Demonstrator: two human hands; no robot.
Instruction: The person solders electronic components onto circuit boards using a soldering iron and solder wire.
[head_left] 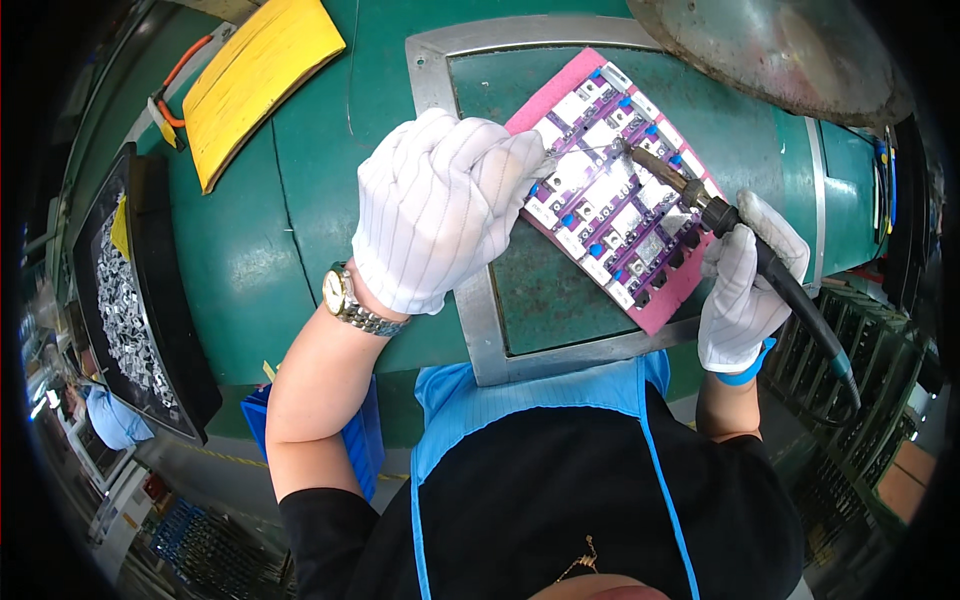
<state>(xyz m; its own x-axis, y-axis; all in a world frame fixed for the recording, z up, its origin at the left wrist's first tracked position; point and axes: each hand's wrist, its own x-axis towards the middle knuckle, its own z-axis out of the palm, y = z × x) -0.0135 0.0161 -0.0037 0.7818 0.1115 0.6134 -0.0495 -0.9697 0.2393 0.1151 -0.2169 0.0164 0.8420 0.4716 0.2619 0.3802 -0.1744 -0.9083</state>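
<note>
My left hand (440, 205), in a white striped glove, is closed in a pinch over the left side of the purple circuit boards (612, 190). From its fingertips a thin solder wire (585, 151) reaches toward the middle of the boards. My right hand (752, 285), gloved too, grips a soldering iron (713, 210) whose tip points down-left onto the boards near the wire's end. White blocks and blue round parts sit in rows on the boards, which lie tilted on a pink foam pad (660, 318). Whether tip and wire touch I cannot tell.
A grey metal frame (480, 325) surrounds the work spot on the green table (235, 290). A metal dome (770, 50) overhangs the far right. At left are a yellow board (262, 85) and a black tray (185, 330) of small metal parts. A blue bin (365, 440) stands below.
</note>
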